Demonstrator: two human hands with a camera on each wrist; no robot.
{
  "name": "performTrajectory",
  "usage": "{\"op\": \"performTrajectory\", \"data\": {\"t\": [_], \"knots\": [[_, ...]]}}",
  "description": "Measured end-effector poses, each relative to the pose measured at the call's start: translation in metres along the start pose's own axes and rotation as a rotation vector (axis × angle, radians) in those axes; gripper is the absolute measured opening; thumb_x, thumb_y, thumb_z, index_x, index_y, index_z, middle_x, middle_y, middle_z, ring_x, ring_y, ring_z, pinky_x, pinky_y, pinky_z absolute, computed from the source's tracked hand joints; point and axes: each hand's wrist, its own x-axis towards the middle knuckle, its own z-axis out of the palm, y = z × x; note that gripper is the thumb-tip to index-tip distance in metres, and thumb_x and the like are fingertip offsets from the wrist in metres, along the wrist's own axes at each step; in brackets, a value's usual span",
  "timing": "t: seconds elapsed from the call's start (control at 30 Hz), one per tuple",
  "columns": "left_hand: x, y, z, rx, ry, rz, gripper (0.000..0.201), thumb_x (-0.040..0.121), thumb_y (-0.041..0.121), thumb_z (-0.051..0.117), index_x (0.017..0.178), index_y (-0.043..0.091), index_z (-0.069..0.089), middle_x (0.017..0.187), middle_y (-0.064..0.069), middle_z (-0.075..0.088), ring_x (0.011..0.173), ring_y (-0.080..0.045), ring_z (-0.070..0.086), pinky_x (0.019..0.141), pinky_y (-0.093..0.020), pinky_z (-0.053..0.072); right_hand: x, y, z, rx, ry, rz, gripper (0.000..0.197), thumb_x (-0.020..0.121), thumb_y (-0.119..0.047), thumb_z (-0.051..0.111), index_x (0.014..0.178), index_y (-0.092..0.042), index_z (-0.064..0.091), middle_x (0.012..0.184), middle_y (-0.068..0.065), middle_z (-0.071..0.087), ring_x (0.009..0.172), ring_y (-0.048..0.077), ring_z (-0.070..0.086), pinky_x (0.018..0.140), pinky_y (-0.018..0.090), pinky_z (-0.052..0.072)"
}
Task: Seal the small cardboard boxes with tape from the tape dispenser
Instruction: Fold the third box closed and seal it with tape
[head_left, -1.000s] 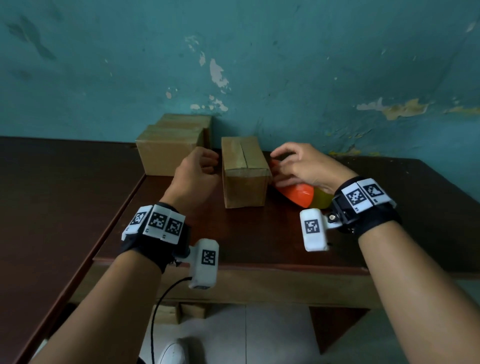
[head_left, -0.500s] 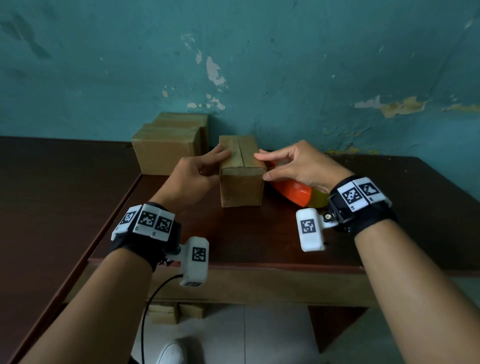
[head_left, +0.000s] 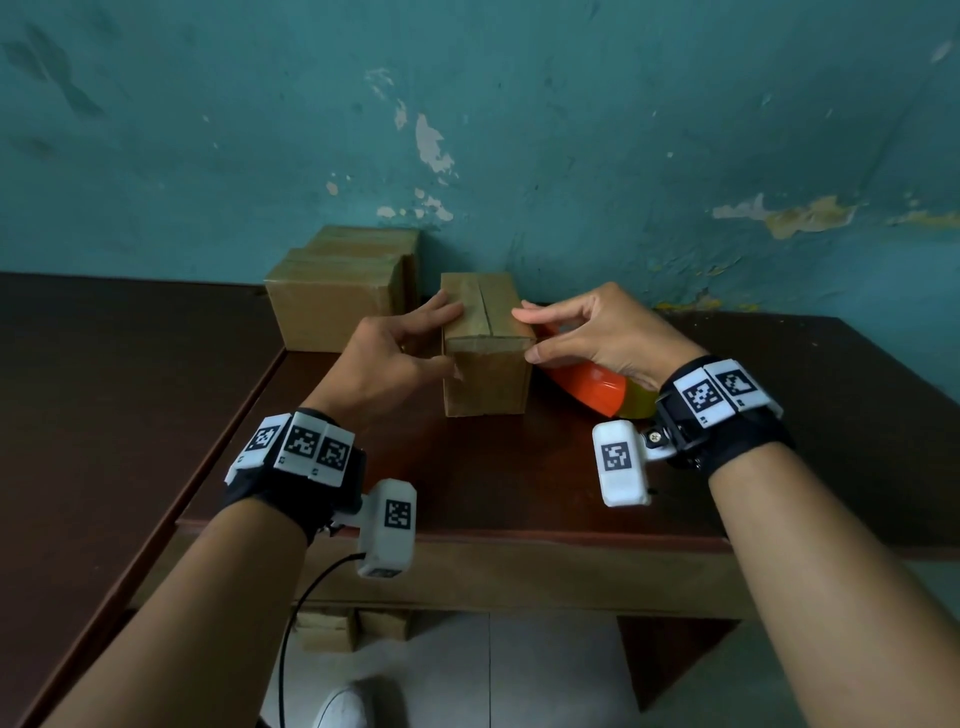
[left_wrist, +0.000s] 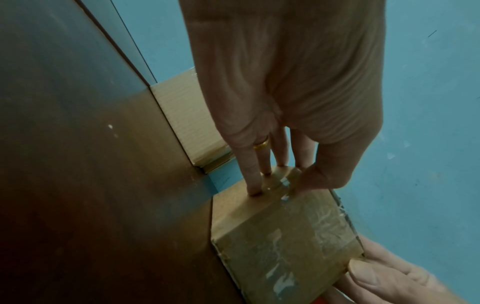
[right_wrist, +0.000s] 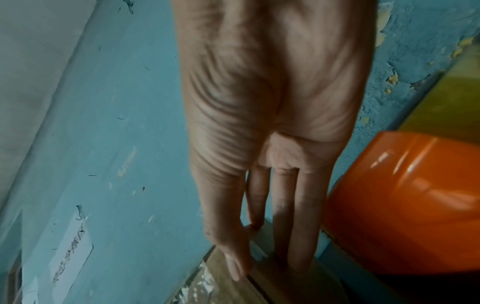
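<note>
A small cardboard box (head_left: 485, 384) stands on the brown table (head_left: 493, 467), its top flaps meeting in an open seam. My left hand (head_left: 441, 340) grips its left front corner, fingers on the left side and thumb on the front. My right hand (head_left: 524, 335) pinches the right front corner, forefinger on the top edge and thumb on the front. The left wrist view shows old tape marks on the box (left_wrist: 285, 246) and the right thumb (left_wrist: 363, 273) on its edge. The orange tape dispenser (head_left: 592, 387) lies just right of the box, under my right palm.
Two more cardboard boxes (head_left: 332, 306) stand stacked against the teal wall at the back left, close to my left hand. A second, darker table (head_left: 104, 389) adjoins on the left. More boxes (head_left: 327, 629) lie on the floor under the table edge.
My left hand opened from a fist beside the box and took its left corner. My right hand left the tape dispenser and came onto the box's right corner.
</note>
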Motion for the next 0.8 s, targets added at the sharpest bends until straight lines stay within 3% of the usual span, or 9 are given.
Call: {"op": "performTrajectory", "data": {"t": [0.23, 0.37, 0.5, 0.67, 0.73, 0.8], "knots": [[0.0007, -0.0002, 0.0001, 0.014, 0.037, -0.008, 0.059, 0.080, 0.015, 0.087, 0.136, 0.024, 0.068, 0.155, 0.015, 0.050, 0.140, 0.008, 0.043, 0.122, -0.027, 0.035, 0.0015, 0.0019, 0.0006, 0.006, 0.000, 0.007, 0.054, 0.077, 0.012, 0.084, 0.127, -0.006, 0.074, 0.141, 0.006, 0.067, 0.114, -0.010, 0.065, 0.081, 0.008, 0.053], [0.0010, -0.0005, 0.0024, 0.002, 0.061, -0.008, 0.060, 0.075, 0.020, 0.089, 0.133, 0.025, 0.070, 0.153, 0.015, 0.052, 0.135, 0.014, 0.044, 0.116, -0.016, 0.036, 0.0020, 0.0028, -0.0001, -0.013, 0.003, -0.007, 0.054, 0.076, 0.010, 0.086, 0.127, -0.006, 0.074, 0.141, 0.006, 0.068, 0.116, -0.012, 0.062, 0.082, 0.006, 0.051], [0.0014, -0.0029, 0.0039, 0.019, 0.075, 0.002, 0.062, 0.071, 0.027, 0.091, 0.130, 0.028, 0.072, 0.151, 0.017, 0.054, 0.138, 0.008, 0.045, 0.121, -0.028, 0.037, 0.0045, 0.0038, 0.0023, -0.038, 0.024, -0.035, 0.055, 0.072, 0.004, 0.092, 0.124, -0.006, 0.076, 0.137, 0.007, 0.070, 0.114, -0.012, 0.063, 0.086, 0.004, 0.048], [0.0023, -0.0030, 0.0074, 0.036, 0.113, 0.016, 0.065, 0.067, 0.028, 0.092, 0.129, 0.023, 0.073, 0.150, 0.013, 0.056, 0.134, 0.010, 0.047, 0.117, -0.018, 0.037, 0.0043, 0.0048, 0.0045, -0.058, 0.045, -0.054, 0.055, 0.070, -0.001, 0.094, 0.122, -0.008, 0.078, 0.136, 0.009, 0.071, 0.113, -0.011, 0.065, 0.087, 0.004, 0.048], [0.0021, -0.0030, 0.0080, 0.003, 0.117, 0.002, 0.065, 0.065, 0.029, 0.092, 0.127, 0.023, 0.074, 0.149, 0.014, 0.057, 0.135, 0.009, 0.048, 0.118, -0.019, 0.036, 0.0034, 0.0050, 0.0055, -0.016, 0.042, -0.048, 0.053, 0.072, 0.002, 0.092, 0.123, -0.005, 0.076, 0.136, 0.009, 0.070, 0.110, -0.010, 0.066, 0.084, 0.007, 0.052], [0.0017, -0.0030, 0.0079, -0.017, 0.118, -0.006, 0.061, 0.068, 0.026, 0.092, 0.127, 0.022, 0.075, 0.149, 0.014, 0.057, 0.137, 0.007, 0.048, 0.120, -0.024, 0.036, 0.0023, 0.0049, 0.0071, 0.036, 0.027, -0.028, 0.052, 0.074, 0.003, 0.091, 0.124, -0.004, 0.076, 0.140, 0.010, 0.068, 0.114, -0.002, 0.068, 0.086, 0.019, 0.061]]}}
